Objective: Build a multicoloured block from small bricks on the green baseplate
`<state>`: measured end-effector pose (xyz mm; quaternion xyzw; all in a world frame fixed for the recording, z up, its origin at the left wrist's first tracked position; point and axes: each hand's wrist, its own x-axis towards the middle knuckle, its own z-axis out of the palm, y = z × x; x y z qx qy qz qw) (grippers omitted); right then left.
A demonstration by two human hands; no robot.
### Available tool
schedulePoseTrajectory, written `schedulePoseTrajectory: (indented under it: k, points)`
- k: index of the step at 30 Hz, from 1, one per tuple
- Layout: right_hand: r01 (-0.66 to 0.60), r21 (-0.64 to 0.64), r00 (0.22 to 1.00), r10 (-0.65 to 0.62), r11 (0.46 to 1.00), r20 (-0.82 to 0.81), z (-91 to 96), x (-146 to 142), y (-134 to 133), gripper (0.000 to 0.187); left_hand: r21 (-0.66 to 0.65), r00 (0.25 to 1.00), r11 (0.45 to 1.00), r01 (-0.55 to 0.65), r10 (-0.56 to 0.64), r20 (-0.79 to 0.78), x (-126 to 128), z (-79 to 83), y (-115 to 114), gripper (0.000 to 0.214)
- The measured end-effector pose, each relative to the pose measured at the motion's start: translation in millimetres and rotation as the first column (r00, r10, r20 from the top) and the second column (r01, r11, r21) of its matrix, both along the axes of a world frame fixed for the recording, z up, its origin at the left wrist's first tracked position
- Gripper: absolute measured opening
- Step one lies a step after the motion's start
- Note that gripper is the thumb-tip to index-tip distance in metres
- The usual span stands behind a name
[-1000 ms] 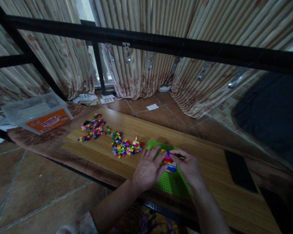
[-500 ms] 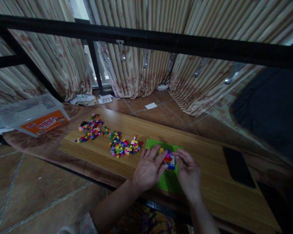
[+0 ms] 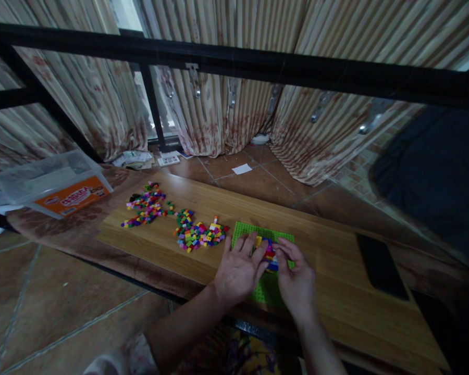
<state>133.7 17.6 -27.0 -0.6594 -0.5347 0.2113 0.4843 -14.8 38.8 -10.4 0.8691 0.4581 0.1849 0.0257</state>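
On a green studded baseplate (image 3: 268,291) stands a small block of toy bricks (image 3: 272,263) in blue, red, yellow and white. My left hand (image 3: 238,271) lies over its left side, fingers stretched out and apart, thumb tip close to the bricks. From the right, my right hand (image 3: 297,278) reaches to the block's upper right part, thumb and index finger pinched together. Whatever sits between those fingertips is too small and hidden to make out. Both hands cover part of the bricks and the plate.
Two heaps of loose bricks (image 3: 199,234) lie left of the plate on the wooden board (image 3: 328,260). A clear plastic box (image 3: 54,182) with an orange label stands at the far left. A dark flat phone-like object (image 3: 381,265) rests on the right. A black metal bar (image 3: 234,60) crosses above.
My right hand has shifted slightly left, further over the bricks' right side. My left hand stays nearly in place, its fingers still spread.
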Motion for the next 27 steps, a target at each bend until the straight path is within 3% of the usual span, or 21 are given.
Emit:
schedulePoseTrajectory:
  k: [11, 16, 22, 24, 27]
  points:
    - [0.000, 0.014, 1.000, 0.000, 1.000, 0.001, -6.4, 2, -3, 0.034, 0.066, 0.992, 0.998, 0.001, 0.007, -0.123, 8, 1.7, -2, 0.050]
    - [0.031, 0.023, 0.998, -0.032, 0.999, 0.047, -1.0, -1, -8, 0.034, 0.040, 0.998, 0.999, -0.019, 0.022, -0.066, 8, 1.9, -5, 0.053]
    - [0.148, 0.027, 0.984, -0.150, 0.989, 0.092, 15.9, -17, -34, 0.033, -0.004, 0.996, 0.998, -0.056, 0.056, 0.072, -2, -4.0, -18, 0.056]
    - [0.127, 0.021, 0.988, -0.128, 0.992, 0.086, 16.3, -27, -44, 0.031, -0.024, 0.991, 0.997, -0.073, 0.075, 0.111, -12, -9.2, -25, 0.057]
    - [-0.001, -0.003, 0.999, 0.001, 1.000, 0.038, 8.0, -46, -58, 0.027, -0.055, 0.986, 0.994, -0.092, 0.099, 0.136, -36, -19.5, -37, 0.051]
